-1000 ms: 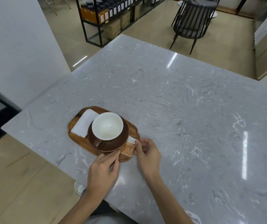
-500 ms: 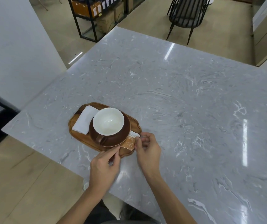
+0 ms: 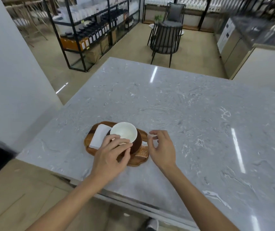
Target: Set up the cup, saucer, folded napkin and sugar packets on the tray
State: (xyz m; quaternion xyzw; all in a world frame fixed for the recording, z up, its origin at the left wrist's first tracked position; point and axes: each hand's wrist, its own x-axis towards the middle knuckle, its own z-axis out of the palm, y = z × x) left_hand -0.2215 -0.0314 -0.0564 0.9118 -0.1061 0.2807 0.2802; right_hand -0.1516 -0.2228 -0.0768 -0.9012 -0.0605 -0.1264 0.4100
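- One wooden tray (image 3: 134,162) with a scalloped rim is sitting near the front edge of the grey marble counter (image 3: 191,114), carrying everything.
- One white-lined cup (image 3: 123,132) is sitting on a dark brown saucer (image 3: 137,143), both round and glossy.
- One white napkin (image 3: 98,136), folded into a rectangle, is lying on the tray's left side, just beside the saucer.
- Sugar packets (image 3: 143,150): brown paper with white dots, plus a white bit tucked under the saucer's right edge. Can't count them, and any print is too blurry to read.
- Left hand (image 3: 111,155) is hanging over the cup's near rim, fingers loosely curled; can't tell if it's touching.
- Right hand (image 3: 162,147) is hovering just right of the tray, fingers spread wide, holding nothing.
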